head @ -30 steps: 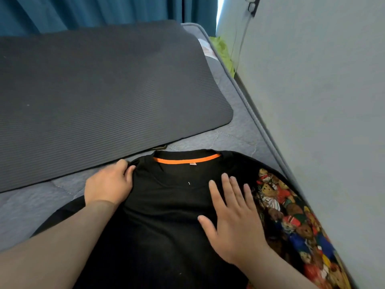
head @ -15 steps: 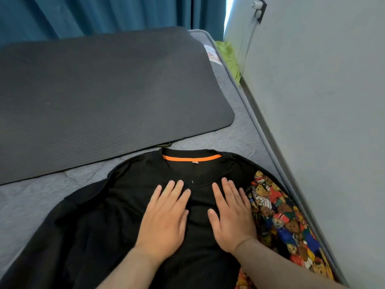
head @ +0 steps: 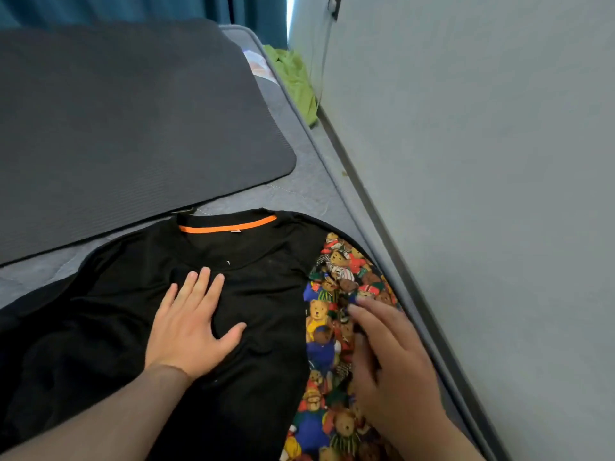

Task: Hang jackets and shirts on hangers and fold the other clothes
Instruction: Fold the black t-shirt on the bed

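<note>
A black T-shirt with an orange strip inside its collar lies spread flat on the grey mattress. My left hand presses flat on its chest, fingers straight and together. My right hand is over the teddy-bear print cloth that lies under the shirt's right side, its fingers bent down onto the cloth. The hand is blurred and I cannot tell whether it grips the cloth.
A dark ribbed foam mat covers the far half of the mattress. The grey wall runs close along the right edge. A green cloth lies in the far corner below blue curtains.
My right hand has slid off the black shirt to the right, onto the bear-print cloth. My left hand stays flat on the shirt's chest, where it moved from the left shoulder.
</note>
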The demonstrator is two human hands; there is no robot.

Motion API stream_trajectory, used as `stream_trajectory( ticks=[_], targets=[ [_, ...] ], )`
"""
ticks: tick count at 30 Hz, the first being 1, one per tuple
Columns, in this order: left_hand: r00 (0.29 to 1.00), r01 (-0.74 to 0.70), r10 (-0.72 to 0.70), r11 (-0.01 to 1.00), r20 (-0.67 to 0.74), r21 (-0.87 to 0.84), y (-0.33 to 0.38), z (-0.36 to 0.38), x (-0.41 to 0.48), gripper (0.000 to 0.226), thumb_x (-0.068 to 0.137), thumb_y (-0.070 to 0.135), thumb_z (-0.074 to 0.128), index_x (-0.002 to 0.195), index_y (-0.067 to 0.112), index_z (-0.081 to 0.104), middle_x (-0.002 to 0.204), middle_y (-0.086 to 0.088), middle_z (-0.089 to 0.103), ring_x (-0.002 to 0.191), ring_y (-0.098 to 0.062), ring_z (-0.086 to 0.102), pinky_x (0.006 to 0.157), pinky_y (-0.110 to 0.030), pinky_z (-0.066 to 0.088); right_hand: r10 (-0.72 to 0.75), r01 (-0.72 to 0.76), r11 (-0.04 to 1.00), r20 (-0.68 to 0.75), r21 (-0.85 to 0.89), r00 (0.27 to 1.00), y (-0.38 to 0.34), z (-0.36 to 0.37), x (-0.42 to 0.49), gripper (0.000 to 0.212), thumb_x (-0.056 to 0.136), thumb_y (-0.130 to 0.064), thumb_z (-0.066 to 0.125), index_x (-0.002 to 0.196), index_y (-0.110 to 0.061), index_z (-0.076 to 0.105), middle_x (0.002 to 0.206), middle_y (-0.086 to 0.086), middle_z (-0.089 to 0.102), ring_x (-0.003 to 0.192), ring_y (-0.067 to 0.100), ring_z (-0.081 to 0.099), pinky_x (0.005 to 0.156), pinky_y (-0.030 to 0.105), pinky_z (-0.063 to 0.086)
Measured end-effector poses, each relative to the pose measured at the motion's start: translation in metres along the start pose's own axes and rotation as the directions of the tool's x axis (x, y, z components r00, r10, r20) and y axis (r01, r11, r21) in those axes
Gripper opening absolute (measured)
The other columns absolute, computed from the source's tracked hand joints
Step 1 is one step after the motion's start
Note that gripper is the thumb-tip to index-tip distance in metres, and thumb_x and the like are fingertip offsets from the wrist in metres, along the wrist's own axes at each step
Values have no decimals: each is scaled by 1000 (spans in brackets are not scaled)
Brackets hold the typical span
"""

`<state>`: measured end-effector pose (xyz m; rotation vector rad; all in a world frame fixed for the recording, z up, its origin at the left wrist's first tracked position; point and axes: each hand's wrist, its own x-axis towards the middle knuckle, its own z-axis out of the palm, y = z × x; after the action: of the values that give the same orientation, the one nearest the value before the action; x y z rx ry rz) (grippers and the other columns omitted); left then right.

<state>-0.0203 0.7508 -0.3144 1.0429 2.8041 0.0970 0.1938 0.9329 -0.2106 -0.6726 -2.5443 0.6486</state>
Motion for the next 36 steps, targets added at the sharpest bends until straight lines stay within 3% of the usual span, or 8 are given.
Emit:
stream_trajectory(
  ticks=[2, 5, 8, 22, 27, 31, 33, 36],
  targets=[
    [1000, -6, 6, 1000, -3, 17, 1, 0, 0, 92, 75, 74, 30, 148, 19, 36, 156, -6, 30, 146, -21, 24, 119, -41, 14, 182, -194, 979, -149, -69, 972, 20, -36, -33, 43, 87, -28, 47, 125, -14, 62, 128, -1, 58, 119, 11, 50, 106, 23, 34],
    [1000, -9, 10, 999, -29, 35, 2, -4, -1, 93, 76, 75, 27, 147, 17, 38, 155, -8, 33, 144, -23, 27, 117, -44, 19, 452, -407, 881, 174, -240, 875, 49, -37, -79, 72, 85, -61, 39, 150, -38, 20, 157, -2, 26, 142, 15, 21, 116, 29, 14],
    [999, -19, 20, 999, -32, 32, 4, -9, -5, 95, 75, 76, 26, 147, 16, 39, 154, -11, 34, 144, -26, 27, 116, -46, 19, 430, -342, 891, 317, -298, 845, 68, -12, -111, 80, 76, -78, 25, 144, -50, -9, 161, -9, 7, 147, 13, 4, 119, 26, -6],
    [820, -555, 572, 795, -3, -245, 148, -11, -83, 71, 88, 63, 42, 146, 21, 42, 154, 1, 34, 145, -16, 25, 120, -29, 8, 406, -292, 877, 263, -382, 875, 93, 21, -125, 77, 84, -62, 35, 151, -29, 16, 155, 8, 30, 143, 29, 27, 117, 42, 13],
    [967, -237, 255, 896, -1, -374, 205, 13, -123, 62, 95, 51, 21, 151, 25, 24, 155, 17, 7, 146, -1, -3, 118, -21, -13, 387, -269, 872, 240, -408, 890, 98, 25, -124, 74, 83, -56, 38, 147, -20, 30, 147, 13, 43, 136, 28, 30, 116, 40, 20],
    [998, 20, -44, 841, -32, -540, 236, 13, -139, 37, 96, 34, 40, 119, 22, 67, 146, 19, 30, 141, 1, 16, 117, -18, -5, 368, -272, 898, 250, -347, 896, 95, 15, -121, 70, 85, -55, 36, 146, -20, 33, 147, 11, 44, 135, 26, 30, 111, 40, 16],
    [969, 215, -241, 728, 51, -651, 253, 1, -139, 22, 97, 21, 51, 108, 21, 70, 135, 22, 43, 131, 2, 33, 112, -12, 13, 396, -341, 913, 280, -225, 875, 94, 2, -119, 69, 86, -55, 37, 148, -23, 33, 151, 2, 39, 138, 21, 31, 114, 38, 19],
    [843, 462, -470, 385, 262, -799, 283, -34, -145, 23, 98, 14, 49, 77, 15, 55, 85, 7, 58, 84, -15, 51, 68, -8, 35, 530, -625, 751, 370, 214, 763, 107, -33, -115, 51, 93, -38, 52, 141, -23, 42, 140, -7, 49, 129, 12, 44, 113, 36, 34]
  ],
)
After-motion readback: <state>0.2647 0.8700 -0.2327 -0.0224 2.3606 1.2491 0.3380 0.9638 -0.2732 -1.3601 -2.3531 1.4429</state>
